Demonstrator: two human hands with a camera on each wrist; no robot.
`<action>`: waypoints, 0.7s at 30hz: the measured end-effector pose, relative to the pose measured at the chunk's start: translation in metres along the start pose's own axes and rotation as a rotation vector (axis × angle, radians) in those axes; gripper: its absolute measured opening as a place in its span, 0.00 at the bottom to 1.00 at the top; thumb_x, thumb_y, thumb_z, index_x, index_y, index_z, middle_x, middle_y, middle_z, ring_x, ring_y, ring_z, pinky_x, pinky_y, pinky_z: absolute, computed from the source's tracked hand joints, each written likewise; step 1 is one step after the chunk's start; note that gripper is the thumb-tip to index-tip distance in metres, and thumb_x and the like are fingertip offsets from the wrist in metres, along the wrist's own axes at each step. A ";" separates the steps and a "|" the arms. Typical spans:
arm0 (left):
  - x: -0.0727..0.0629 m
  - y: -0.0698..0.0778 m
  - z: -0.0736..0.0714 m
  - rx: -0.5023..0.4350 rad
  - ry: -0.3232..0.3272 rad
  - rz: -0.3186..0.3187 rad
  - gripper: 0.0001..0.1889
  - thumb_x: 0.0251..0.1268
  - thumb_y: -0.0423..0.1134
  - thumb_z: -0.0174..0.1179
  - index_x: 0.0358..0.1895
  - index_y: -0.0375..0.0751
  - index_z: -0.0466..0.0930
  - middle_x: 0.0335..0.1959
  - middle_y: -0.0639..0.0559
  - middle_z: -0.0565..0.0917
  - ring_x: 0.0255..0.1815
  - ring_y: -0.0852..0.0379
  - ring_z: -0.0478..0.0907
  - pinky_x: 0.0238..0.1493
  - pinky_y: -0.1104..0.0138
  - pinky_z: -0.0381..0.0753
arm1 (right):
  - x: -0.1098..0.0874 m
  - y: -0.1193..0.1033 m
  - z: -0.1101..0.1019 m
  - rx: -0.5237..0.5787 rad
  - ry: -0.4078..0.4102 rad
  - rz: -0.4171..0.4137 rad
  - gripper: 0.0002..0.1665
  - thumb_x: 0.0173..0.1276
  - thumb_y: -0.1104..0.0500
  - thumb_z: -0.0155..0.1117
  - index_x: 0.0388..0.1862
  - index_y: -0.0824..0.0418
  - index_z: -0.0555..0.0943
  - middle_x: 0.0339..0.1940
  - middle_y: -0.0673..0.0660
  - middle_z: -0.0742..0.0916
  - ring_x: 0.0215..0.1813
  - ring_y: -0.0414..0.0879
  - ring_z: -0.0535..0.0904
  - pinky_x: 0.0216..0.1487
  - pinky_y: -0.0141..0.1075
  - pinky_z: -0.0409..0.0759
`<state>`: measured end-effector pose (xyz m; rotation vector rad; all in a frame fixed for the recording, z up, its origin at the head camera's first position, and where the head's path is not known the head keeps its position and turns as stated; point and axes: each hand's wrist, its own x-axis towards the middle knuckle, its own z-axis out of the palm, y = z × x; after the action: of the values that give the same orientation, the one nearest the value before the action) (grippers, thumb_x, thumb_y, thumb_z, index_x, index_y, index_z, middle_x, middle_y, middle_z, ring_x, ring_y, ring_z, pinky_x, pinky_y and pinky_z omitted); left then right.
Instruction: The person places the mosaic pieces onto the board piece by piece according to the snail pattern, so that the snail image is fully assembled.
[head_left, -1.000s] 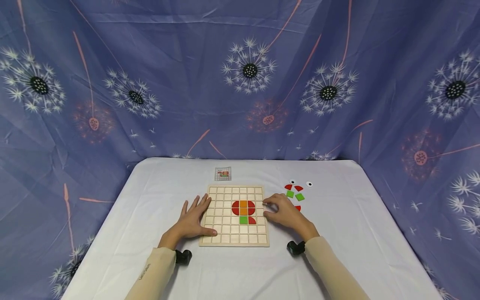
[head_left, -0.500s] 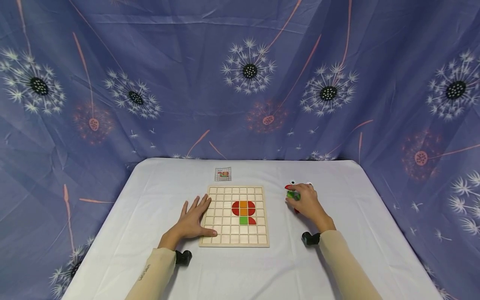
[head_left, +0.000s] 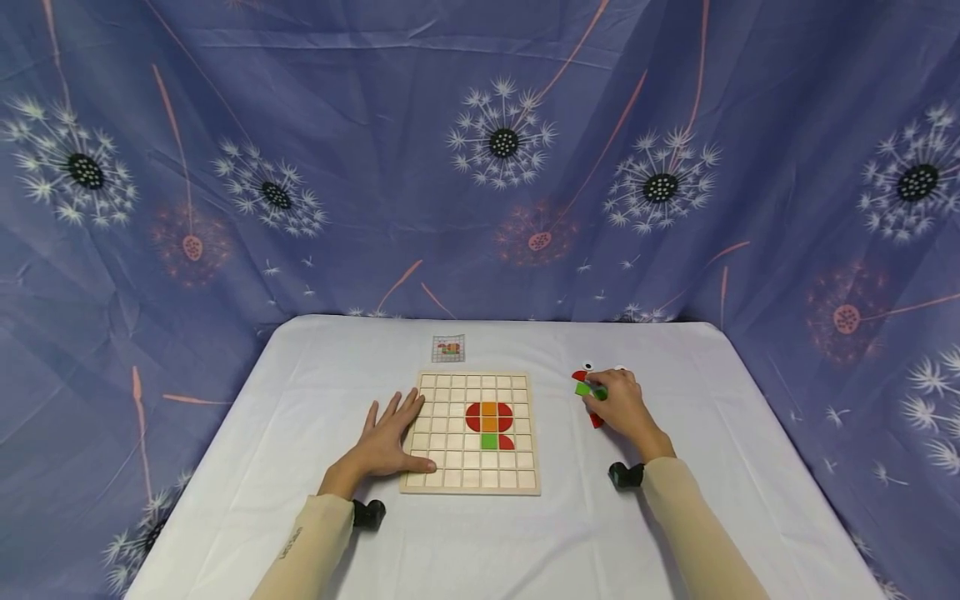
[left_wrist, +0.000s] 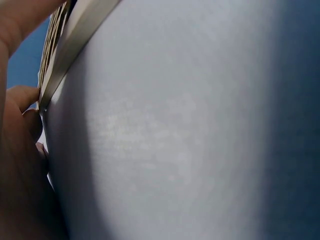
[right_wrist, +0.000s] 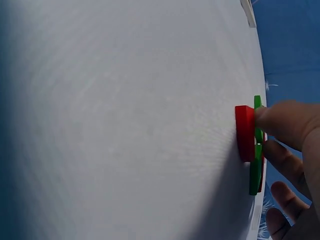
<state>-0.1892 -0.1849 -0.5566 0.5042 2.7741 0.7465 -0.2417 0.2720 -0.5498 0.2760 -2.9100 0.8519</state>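
Observation:
In the head view, a square wooden grid board (head_left: pixel 457 475) lies on the table. My left hand (head_left: pixel 382 446) rests spread over its left edge, thumb across the lower-left squares. Red quarter-round tiles, orange square tiles (head_left: pixel 489 417) and one green square tile (head_left: pixel 489 442) sit in the grid. To the right of the board, my right hand (head_left: pixel 624 408) has thumb and forefinger on either side of a loose green square tile (head_left: pixel 601 392), pinching it at the table. In the right wrist view, a red tile (right_wrist: pixel 245 134) stands close by the thumb.
Beside the right hand lie another green square tile (head_left: pixel 582 388), a red tile (head_left: pixel 580 376) and a round eye piece (head_left: pixel 588 366). A second eye piece is partly covered by the hand. Behind the board lies a small picture card (head_left: pixel 448 348).
My right hand has gone from the board's right edge to the loose tiles, where its fingers now close around a green one. The left hand stays put.

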 end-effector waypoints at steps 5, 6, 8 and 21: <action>0.000 0.001 0.000 -0.007 -0.004 0.000 0.69 0.42 0.72 0.75 0.85 0.44 0.48 0.87 0.47 0.45 0.87 0.37 0.37 0.80 0.35 0.25 | 0.000 -0.001 0.002 0.001 0.002 -0.013 0.19 0.67 0.60 0.71 0.56 0.65 0.86 0.59 0.70 0.85 0.67 0.72 0.70 0.63 0.66 0.67; 0.000 0.002 0.000 -0.008 -0.003 0.002 0.69 0.42 0.71 0.75 0.85 0.44 0.48 0.87 0.46 0.45 0.87 0.37 0.38 0.79 0.35 0.26 | 0.000 -0.001 0.003 0.003 0.002 -0.012 0.19 0.67 0.60 0.71 0.55 0.64 0.86 0.59 0.70 0.85 0.66 0.72 0.70 0.63 0.65 0.67; 0.000 0.002 -0.001 -0.010 -0.003 0.004 0.69 0.42 0.71 0.75 0.85 0.43 0.48 0.87 0.46 0.46 0.87 0.37 0.38 0.79 0.35 0.26 | -0.001 -0.003 0.004 0.011 0.001 -0.015 0.19 0.66 0.61 0.71 0.54 0.65 0.86 0.58 0.70 0.85 0.66 0.71 0.70 0.64 0.65 0.67; -0.001 0.003 -0.002 -0.010 0.006 0.013 0.69 0.42 0.70 0.76 0.84 0.43 0.49 0.86 0.44 0.46 0.86 0.36 0.39 0.79 0.34 0.27 | -0.004 -0.034 0.018 0.039 -0.003 -0.130 0.18 0.61 0.61 0.71 0.51 0.64 0.87 0.50 0.64 0.87 0.62 0.68 0.72 0.64 0.65 0.68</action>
<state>-0.1884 -0.1839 -0.5534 0.5192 2.7737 0.7658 -0.2313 0.2349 -0.5477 0.4637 -2.8436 0.8880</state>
